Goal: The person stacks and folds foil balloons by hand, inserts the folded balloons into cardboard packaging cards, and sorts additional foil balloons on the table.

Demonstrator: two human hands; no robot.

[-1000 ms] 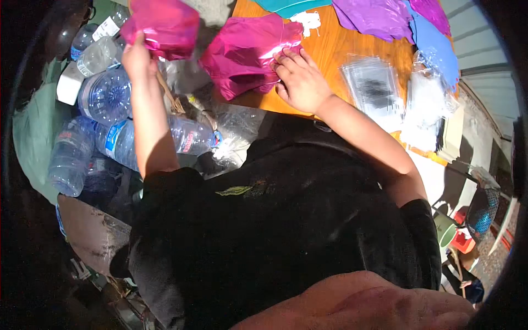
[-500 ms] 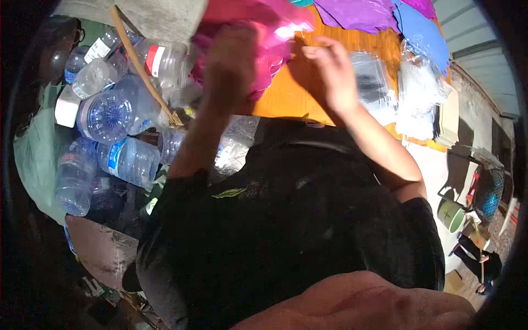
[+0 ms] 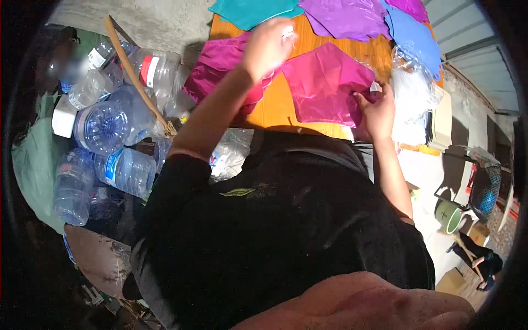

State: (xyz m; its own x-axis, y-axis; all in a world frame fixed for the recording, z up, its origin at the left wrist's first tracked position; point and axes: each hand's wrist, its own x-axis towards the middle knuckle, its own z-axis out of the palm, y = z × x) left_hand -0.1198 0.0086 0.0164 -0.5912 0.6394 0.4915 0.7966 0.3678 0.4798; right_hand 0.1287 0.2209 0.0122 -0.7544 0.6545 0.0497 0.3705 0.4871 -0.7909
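Observation:
A shiny magenta folded piece [image 3: 327, 85], cloth or plastic, lies flat on the orange wooden table [image 3: 271, 113]. At its right edge is my right hand [image 3: 380, 115], thumb and fingers curved apart, with the thumb touching the magenta surface. My left hand [image 3: 269, 48] is raised over the table's far side, its fingers closed; a small whitish bit shows at the fingertips, too unclear to name. Below and left of that hand, more magenta pieces [image 3: 217, 63] lie in a pile, partly covered by my forearm.
Teal [image 3: 253, 12], purple [image 3: 346, 19] and blue pieces [image 3: 415, 38] line the far edge. Clear plastic bags [image 3: 412, 102] are at the right. Several big plastic bottles [image 3: 107, 126] and a wooden stick [image 3: 135, 71] crowd the left. Another person [image 3: 481, 261] is at lower right.
The magenta piece that was lifted and blurred is now flat on the table, over where clear bags lay. My left hand has moved right; my right hand has moved right and toward me.

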